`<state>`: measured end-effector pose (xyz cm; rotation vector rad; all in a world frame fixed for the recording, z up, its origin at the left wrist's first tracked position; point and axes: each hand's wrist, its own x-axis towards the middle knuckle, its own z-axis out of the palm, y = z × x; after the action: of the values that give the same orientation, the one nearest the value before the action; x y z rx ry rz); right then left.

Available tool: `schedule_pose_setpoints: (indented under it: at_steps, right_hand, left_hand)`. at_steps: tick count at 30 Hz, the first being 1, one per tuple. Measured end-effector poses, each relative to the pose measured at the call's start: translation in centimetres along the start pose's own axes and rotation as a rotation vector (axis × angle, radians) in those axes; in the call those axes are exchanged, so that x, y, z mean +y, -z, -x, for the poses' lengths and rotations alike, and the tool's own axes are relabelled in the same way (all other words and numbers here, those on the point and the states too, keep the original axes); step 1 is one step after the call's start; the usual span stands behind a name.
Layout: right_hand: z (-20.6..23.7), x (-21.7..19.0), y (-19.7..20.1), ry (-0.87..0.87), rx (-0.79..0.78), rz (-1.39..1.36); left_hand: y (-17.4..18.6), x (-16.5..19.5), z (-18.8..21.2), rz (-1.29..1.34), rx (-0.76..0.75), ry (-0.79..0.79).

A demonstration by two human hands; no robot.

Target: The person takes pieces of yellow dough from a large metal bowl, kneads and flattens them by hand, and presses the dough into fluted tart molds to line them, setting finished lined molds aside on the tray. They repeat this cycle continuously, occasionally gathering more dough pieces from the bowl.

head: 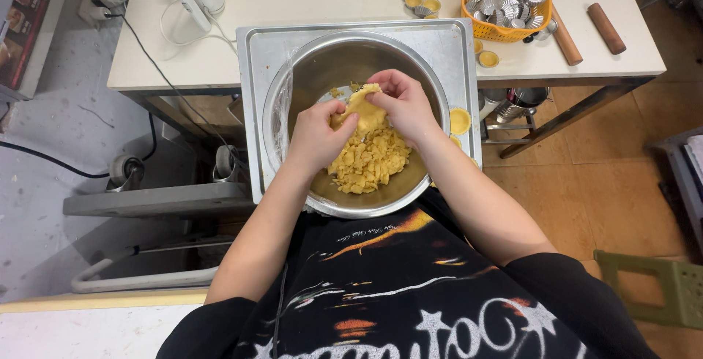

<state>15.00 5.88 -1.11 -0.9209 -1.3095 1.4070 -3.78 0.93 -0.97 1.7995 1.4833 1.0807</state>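
Pinching yellow dough lump [364, 112] between both hands' closed fingers [344, 119], above bowl [293, 81].

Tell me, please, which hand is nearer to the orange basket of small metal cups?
The right hand. It holds the dough lump over the steel bowl, below-left of the orange basket. The left hand grips the lump's other side, farther away.

The mixing bowl [410, 183] is shiny brushed metal, on a dull, smooth metal tray [256, 110]. The yellow dough [366, 158] looks matt and crumbly. The basket [487, 30] is glossy orange plastic; 2 rolling pins [606, 28] are smooth wood. The tabletop [183, 44] is smooth and matt.
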Motion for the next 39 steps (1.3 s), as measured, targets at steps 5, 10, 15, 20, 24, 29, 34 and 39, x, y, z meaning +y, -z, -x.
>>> schedule_pose_setpoints:
  at_steps: [5,10,15,20,24,29,34,39]
  right_hand:
    - [0.1,0.0,-0.1,-0.037,0.022,-0.008]
    - [0.3,0.1,0.0,-0.134,-0.003,-0.127]
    - [0.2,0.3,0.2,-0.218,-0.038,-0.256]
    - [0.1,0.9,0.7,-0.246,-0.035,-0.290]
    - [-0.1,1.5,1.0,-0.245,-0.023,-0.332]
    - [-0.4,1.5,1.5,-0.236,0.023,-0.405]
    - [-0.5,1.2,1.5,-0.191,0.097,-0.368]
    - [0.0,1.1,1.2,-0.187,-0.026,-0.323]
  left_hand:
    - [-0.1,-0.2,0.1,0.021,0.038,-0.051]
    - [-0.2,-0.3,0.3,0.056,0.077,-0.075]
    - [-0.1,-0.3,0.3,0.089,0.091,-0.057]
    - [-0.2,-0.4,0.4,0.138,0.103,-0.099]
    - [-0.3,-0.7,0.4,0.172,0.118,-0.141]
    - [-0.4,-1.0,0.4,0.189,0.138,-0.131]
    - [-0.5,-0.6,0.4,0.190,0.047,0.016]
    - [-0.7,0.1,0.1,0.059,0.031,0.031]
